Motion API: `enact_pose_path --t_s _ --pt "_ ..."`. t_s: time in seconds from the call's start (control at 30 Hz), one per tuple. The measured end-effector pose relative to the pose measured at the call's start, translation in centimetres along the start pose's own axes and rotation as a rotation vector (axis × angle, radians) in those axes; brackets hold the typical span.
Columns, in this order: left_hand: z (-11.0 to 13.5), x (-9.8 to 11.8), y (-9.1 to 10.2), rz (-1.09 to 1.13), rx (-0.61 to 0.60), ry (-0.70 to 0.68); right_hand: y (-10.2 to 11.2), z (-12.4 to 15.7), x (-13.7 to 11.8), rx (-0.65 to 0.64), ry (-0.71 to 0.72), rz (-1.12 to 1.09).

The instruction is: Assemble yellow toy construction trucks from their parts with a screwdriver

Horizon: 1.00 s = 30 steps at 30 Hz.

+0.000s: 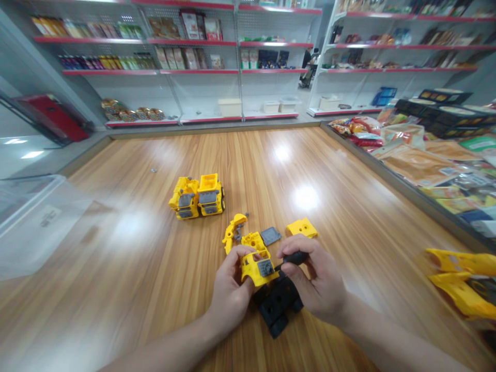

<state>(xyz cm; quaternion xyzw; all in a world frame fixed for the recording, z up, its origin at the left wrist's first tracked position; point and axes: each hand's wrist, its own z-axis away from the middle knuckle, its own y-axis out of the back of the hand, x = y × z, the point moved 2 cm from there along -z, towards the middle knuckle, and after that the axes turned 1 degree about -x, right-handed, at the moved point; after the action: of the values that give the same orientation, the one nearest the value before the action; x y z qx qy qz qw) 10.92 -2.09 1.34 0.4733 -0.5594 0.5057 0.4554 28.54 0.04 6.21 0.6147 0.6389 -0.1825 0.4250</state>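
My left hand (232,289) grips a yellow toy truck cab (252,269) with a grey grille on its front. In my right hand (315,279) is a black-handled screwdriver (295,258), its tip close to the grille; whether it touches a screw cannot be made out. Below the hands lies a black toy chassis (278,306), partly covered by them. Just beyond the cab are a yellow body part (253,241), a yellow digger arm (234,231) with grey pieces, a flat grey panel (270,236) and a yellow plate with holes (302,227).
Two yellow toy trucks (197,196) stand farther back on the wooden table (186,310). A clear plastic bin (34,222) is at the left, more yellow toy parts (463,281) at the right edge. Packaged goods (426,155) lie beyond the right rim; stocked shelves (197,72) line the back.
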Motion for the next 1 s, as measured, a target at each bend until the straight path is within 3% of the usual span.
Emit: enact_pose_path --t_s 0.57,1.0 --pt "-0.2 0.3 0.0 0.024 0.011 0.016 0.0 -0.9 -0.9 0.001 0.074 0.070" --pt "0.2 -0.1 0.3 -0.067 0.038 -0.076 1.5 -1.5 0.0 -0.356 0.213 0.413"
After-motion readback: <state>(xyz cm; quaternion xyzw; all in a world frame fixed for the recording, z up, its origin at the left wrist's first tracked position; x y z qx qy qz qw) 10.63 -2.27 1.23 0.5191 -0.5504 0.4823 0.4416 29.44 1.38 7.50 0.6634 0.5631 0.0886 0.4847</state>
